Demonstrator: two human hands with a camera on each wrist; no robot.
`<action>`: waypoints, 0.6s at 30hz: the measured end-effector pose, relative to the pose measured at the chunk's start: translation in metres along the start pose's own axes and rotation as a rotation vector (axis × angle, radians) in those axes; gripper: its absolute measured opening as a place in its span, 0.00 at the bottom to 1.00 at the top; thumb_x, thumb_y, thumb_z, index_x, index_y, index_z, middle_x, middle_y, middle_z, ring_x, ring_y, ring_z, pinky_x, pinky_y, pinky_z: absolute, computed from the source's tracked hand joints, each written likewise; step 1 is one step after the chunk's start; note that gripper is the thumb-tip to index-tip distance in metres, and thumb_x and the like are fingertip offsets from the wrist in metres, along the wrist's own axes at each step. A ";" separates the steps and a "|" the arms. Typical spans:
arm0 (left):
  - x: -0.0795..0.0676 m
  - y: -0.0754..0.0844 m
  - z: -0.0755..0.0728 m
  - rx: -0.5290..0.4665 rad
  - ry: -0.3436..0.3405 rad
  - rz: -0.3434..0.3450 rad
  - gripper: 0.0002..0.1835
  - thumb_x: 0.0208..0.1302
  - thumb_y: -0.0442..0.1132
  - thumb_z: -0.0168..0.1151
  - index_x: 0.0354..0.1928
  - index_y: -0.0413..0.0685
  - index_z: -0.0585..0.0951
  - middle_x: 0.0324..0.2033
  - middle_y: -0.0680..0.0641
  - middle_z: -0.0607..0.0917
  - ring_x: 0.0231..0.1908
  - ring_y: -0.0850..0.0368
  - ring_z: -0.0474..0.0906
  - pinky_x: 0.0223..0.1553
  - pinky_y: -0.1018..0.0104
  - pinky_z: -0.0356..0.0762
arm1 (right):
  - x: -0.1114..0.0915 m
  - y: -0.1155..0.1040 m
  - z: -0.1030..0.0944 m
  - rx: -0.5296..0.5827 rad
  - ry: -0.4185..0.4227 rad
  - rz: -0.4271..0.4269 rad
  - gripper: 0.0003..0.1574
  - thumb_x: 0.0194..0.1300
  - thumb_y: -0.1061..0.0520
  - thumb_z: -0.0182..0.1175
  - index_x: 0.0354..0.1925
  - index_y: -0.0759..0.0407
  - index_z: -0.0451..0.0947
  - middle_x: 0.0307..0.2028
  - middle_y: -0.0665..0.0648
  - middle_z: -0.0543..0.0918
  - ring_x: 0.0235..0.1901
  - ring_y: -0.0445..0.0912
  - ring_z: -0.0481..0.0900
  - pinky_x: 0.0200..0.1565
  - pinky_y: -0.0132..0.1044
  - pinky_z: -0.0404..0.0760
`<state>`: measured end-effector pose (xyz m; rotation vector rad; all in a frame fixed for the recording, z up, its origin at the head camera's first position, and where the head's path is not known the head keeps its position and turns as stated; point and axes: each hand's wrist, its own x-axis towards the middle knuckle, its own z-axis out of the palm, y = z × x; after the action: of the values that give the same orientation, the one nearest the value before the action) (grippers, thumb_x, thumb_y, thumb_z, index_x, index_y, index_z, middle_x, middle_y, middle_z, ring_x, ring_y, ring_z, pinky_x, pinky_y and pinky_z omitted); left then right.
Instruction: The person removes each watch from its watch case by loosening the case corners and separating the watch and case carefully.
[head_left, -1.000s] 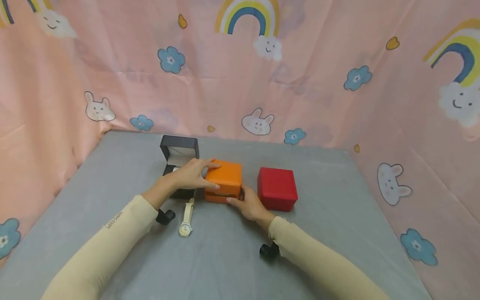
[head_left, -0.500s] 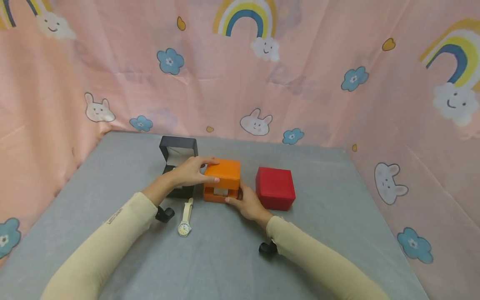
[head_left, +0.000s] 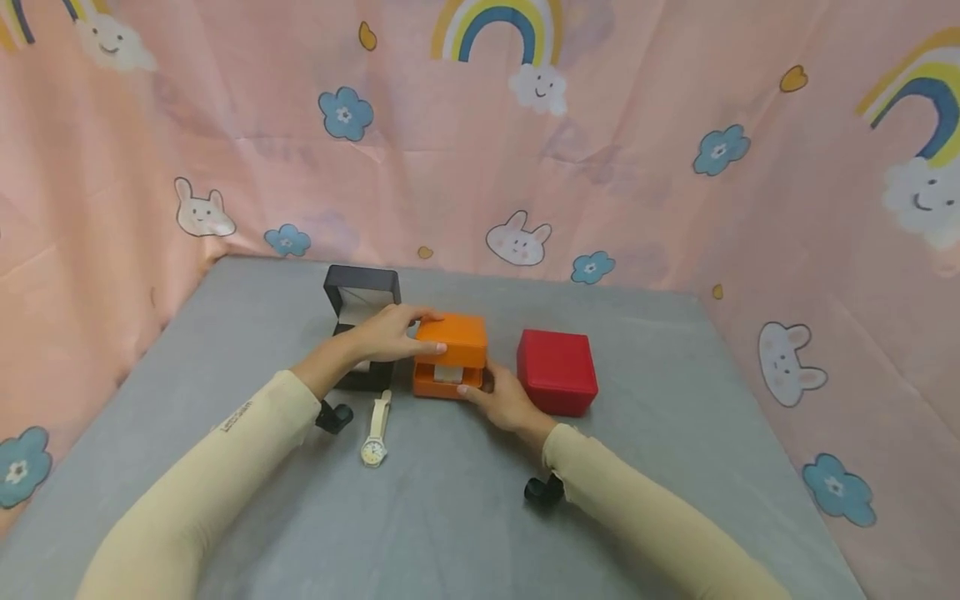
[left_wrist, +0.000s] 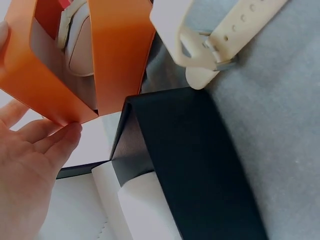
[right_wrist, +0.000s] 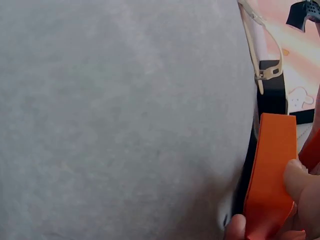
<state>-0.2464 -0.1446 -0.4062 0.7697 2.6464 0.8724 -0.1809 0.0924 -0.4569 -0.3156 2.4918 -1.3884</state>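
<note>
Hands (head_left: 386,335) hold an orange box (head_left: 459,342) ajar, pale cushion (head_left: 448,374) inside.

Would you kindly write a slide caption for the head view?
Left hand holds the lid, right hand the base of a partly open orange box.

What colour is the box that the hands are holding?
The hinged box is orange; the head view shows it best.

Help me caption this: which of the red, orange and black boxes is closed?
The square red box, rightmost in the head view, shows no gap. The square orange box is partly open, and the rectangular black box stands wide open.
</note>
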 end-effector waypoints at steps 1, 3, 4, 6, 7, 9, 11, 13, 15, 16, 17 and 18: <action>0.000 -0.001 0.000 -0.002 0.004 0.001 0.36 0.66 0.59 0.64 0.71 0.48 0.72 0.67 0.41 0.77 0.69 0.40 0.71 0.70 0.41 0.68 | 0.001 -0.001 0.000 -0.003 -0.002 0.005 0.34 0.70 0.54 0.64 0.70 0.59 0.67 0.62 0.60 0.79 0.56 0.51 0.79 0.62 0.48 0.79; -0.001 -0.002 0.000 -0.004 0.012 -0.002 0.35 0.66 0.59 0.64 0.70 0.49 0.73 0.67 0.41 0.77 0.69 0.40 0.72 0.70 0.41 0.68 | 0.002 -0.002 0.001 -0.006 -0.005 0.016 0.35 0.70 0.55 0.65 0.70 0.60 0.66 0.63 0.60 0.78 0.58 0.52 0.79 0.64 0.50 0.78; -0.001 -0.002 0.000 -0.007 0.015 -0.006 0.35 0.66 0.59 0.64 0.70 0.49 0.73 0.67 0.41 0.77 0.68 0.40 0.72 0.69 0.40 0.68 | 0.003 -0.002 0.001 -0.012 -0.004 0.017 0.36 0.70 0.55 0.65 0.70 0.60 0.65 0.64 0.60 0.78 0.58 0.52 0.78 0.64 0.50 0.77; -0.001 -0.002 0.000 -0.021 0.024 -0.027 0.35 0.66 0.59 0.64 0.70 0.50 0.73 0.68 0.41 0.76 0.69 0.39 0.71 0.69 0.40 0.68 | 0.003 -0.003 0.000 -0.027 -0.002 0.020 0.37 0.70 0.54 0.65 0.71 0.60 0.64 0.65 0.60 0.77 0.60 0.52 0.77 0.66 0.51 0.75; -0.001 -0.002 0.000 -0.034 0.030 -0.038 0.35 0.65 0.59 0.64 0.70 0.51 0.74 0.69 0.41 0.75 0.69 0.38 0.71 0.69 0.40 0.68 | 0.004 -0.002 0.000 -0.035 -0.001 0.016 0.38 0.69 0.54 0.65 0.71 0.59 0.64 0.65 0.60 0.77 0.60 0.52 0.77 0.66 0.51 0.75; -0.001 -0.001 0.001 -0.065 0.044 -0.059 0.35 0.64 0.58 0.66 0.70 0.52 0.74 0.70 0.41 0.75 0.69 0.37 0.71 0.69 0.40 0.68 | 0.003 -0.001 0.000 -0.054 0.007 0.006 0.38 0.69 0.54 0.66 0.71 0.60 0.64 0.65 0.60 0.77 0.60 0.52 0.77 0.67 0.51 0.74; -0.001 -0.001 0.001 -0.095 0.056 -0.073 0.35 0.63 0.58 0.67 0.69 0.53 0.75 0.70 0.41 0.74 0.68 0.37 0.71 0.69 0.41 0.69 | 0.002 -0.001 0.000 -0.070 0.017 -0.001 0.38 0.68 0.54 0.66 0.71 0.60 0.64 0.64 0.60 0.78 0.60 0.52 0.77 0.67 0.52 0.74; 0.000 -0.001 0.003 -0.118 0.063 -0.076 0.35 0.63 0.59 0.67 0.69 0.53 0.75 0.69 0.41 0.75 0.68 0.38 0.72 0.68 0.42 0.71 | 0.001 0.000 -0.001 -0.077 0.019 -0.008 0.38 0.68 0.55 0.67 0.71 0.60 0.64 0.63 0.60 0.79 0.58 0.52 0.77 0.66 0.51 0.75; 0.001 -0.002 0.004 -0.144 0.073 -0.081 0.34 0.63 0.59 0.67 0.69 0.53 0.76 0.68 0.42 0.76 0.67 0.38 0.73 0.67 0.42 0.72 | 0.001 0.001 -0.001 -0.083 0.018 -0.012 0.38 0.68 0.55 0.67 0.71 0.60 0.63 0.62 0.59 0.79 0.57 0.51 0.78 0.64 0.50 0.76; 0.001 -0.002 0.004 -0.157 0.078 -0.081 0.34 0.63 0.58 0.67 0.68 0.53 0.76 0.68 0.42 0.76 0.67 0.38 0.73 0.67 0.42 0.72 | 0.001 0.002 -0.001 -0.085 0.016 -0.015 0.38 0.68 0.55 0.67 0.71 0.60 0.64 0.62 0.59 0.79 0.56 0.51 0.78 0.63 0.50 0.77; 0.002 -0.003 0.004 -0.166 0.084 -0.082 0.34 0.63 0.58 0.67 0.68 0.53 0.76 0.68 0.42 0.77 0.67 0.38 0.73 0.67 0.42 0.72 | 0.001 0.002 -0.001 -0.087 0.012 -0.014 0.38 0.68 0.54 0.66 0.71 0.59 0.64 0.62 0.59 0.79 0.56 0.50 0.78 0.62 0.49 0.77; 0.002 -0.003 0.004 -0.172 0.088 -0.085 0.34 0.64 0.58 0.67 0.69 0.53 0.76 0.68 0.42 0.76 0.67 0.38 0.73 0.67 0.42 0.72 | 0.002 0.002 -0.001 -0.090 0.008 -0.014 0.38 0.69 0.54 0.66 0.71 0.59 0.64 0.61 0.58 0.79 0.55 0.50 0.78 0.62 0.49 0.77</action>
<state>-0.2474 -0.1440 -0.4114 0.5855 2.6127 1.1166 -0.1830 0.0936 -0.4589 -0.3470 2.5676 -1.2875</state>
